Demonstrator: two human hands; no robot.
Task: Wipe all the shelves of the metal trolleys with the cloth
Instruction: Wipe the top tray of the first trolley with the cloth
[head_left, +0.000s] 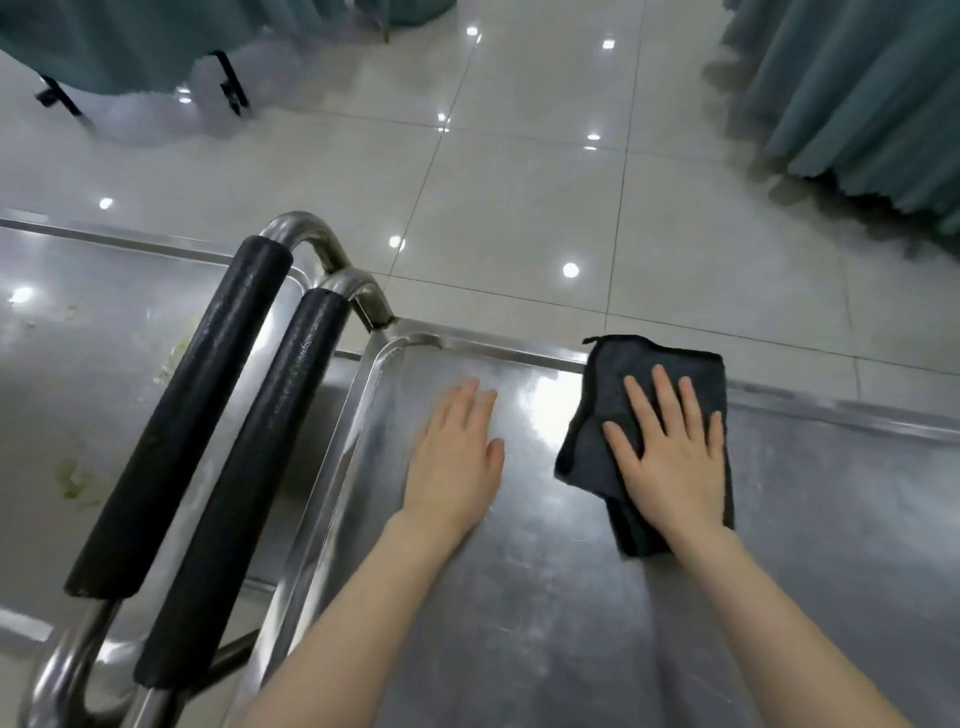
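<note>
A steel trolley's top shelf (545, 597) fills the lower right. On it lies a folded dark grey cloth (613, 384), reaching the shelf's far rim. My right hand (672, 452) presses flat on the cloth, fingers spread. My left hand (457, 457) rests flat on the bare metal to the left of the cloth, holding nothing. A second trolley's top shelf (78, 364) lies to the left, with greenish food smears on it.
Two black padded handles (182, 415) (249, 483) stand side by side between the two trolleys. Beyond is a glossy tiled floor (519, 182). Teal draped cloths hang at the back left (130, 47) and at the right (857, 104).
</note>
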